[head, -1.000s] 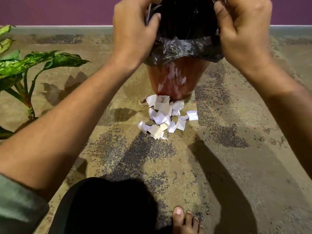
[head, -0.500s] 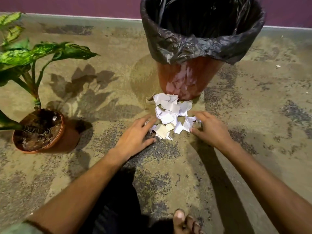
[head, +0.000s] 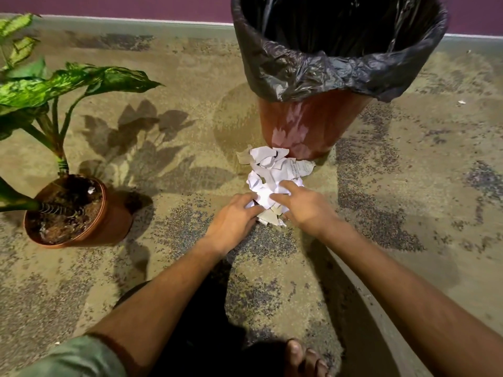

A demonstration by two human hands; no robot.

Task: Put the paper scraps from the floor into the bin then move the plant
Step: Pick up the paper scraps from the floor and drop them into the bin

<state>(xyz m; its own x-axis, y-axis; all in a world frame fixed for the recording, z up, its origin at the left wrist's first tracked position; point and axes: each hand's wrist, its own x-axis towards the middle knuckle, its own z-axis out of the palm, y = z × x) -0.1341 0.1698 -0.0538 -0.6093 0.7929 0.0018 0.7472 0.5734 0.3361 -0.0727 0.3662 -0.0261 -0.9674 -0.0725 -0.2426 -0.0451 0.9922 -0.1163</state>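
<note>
While both hands press together on the white torn paper scraps (head: 275, 183) | left hand (head: 234, 221), right hand (head: 304, 208) cupped around pile | risk: loose edge pieces spill beside the liner-covered brown bin (head: 334, 77)

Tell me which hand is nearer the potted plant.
Left. The left hand is at the near-left edge of the paper scraps, on the side facing the potted plant. The right hand is at the pile's right edge, farther away.

Warm, dim light; hard plant (head: 54, 88) shadows rightward (wide-angle bending at edges).
</note>
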